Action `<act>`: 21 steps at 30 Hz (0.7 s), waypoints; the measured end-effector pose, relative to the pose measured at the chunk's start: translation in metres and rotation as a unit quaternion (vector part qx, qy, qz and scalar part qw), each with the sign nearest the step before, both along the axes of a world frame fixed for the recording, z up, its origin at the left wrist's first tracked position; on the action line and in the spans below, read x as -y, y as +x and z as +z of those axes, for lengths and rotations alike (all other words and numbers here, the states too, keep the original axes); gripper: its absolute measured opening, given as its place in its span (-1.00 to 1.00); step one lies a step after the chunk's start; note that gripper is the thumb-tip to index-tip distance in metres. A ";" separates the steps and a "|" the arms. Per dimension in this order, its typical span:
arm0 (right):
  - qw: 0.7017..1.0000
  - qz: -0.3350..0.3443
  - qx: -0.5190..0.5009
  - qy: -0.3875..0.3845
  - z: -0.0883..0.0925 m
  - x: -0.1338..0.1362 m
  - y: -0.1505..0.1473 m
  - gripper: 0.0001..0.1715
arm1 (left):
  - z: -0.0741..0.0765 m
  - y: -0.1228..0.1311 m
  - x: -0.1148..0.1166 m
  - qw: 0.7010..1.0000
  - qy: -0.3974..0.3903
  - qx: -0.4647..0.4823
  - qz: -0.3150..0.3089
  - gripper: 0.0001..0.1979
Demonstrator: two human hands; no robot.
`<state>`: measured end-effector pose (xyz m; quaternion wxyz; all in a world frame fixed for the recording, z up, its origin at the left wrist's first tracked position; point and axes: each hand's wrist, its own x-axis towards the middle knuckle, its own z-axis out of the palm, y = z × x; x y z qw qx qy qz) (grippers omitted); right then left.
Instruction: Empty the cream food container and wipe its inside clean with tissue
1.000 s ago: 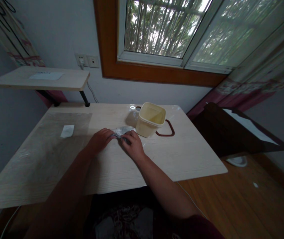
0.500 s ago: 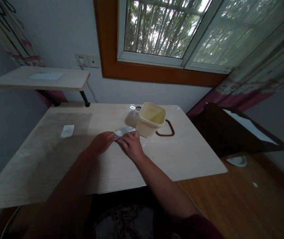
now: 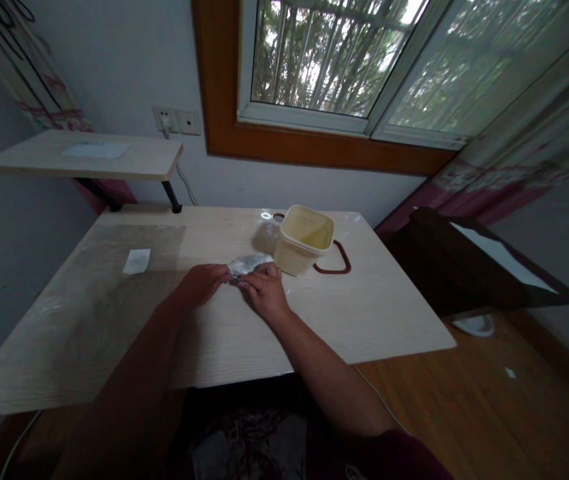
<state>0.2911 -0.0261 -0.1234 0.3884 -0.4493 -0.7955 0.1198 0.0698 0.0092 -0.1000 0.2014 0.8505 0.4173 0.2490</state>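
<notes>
On the pale table [image 3: 359,313], at eight o'clock from the cream tub [image 3: 292,257], gripped the crinkled shiny packet [image 3: 244,263] with a curled right hand [image 3: 265,288] at five o'clock and closed left hand [image 3: 207,283] at eight, best done with light, even finger pressure.

Crumpled silvery packet [image 3: 245,264] between hands [image 3: 268,292]

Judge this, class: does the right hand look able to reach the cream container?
Probably yes: the right hand, at the silvery packet, is beside the cream container, with nothing visible between.
</notes>
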 end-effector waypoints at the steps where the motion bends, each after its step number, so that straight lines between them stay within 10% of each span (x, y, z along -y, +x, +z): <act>1: 1.000 0.001 0.001 0.000 0.000 0.000 0.000 -0.83 | 0.000 -0.001 -0.001 1.000 0.000 0.000 -0.001 -0.72; 21: 1.000 0.005 0.008 -0.002 -0.002 -0.002 0.005 -0.85 | 0.005 -0.018 -0.004 1.000 0.021 -0.001 0.010 -0.69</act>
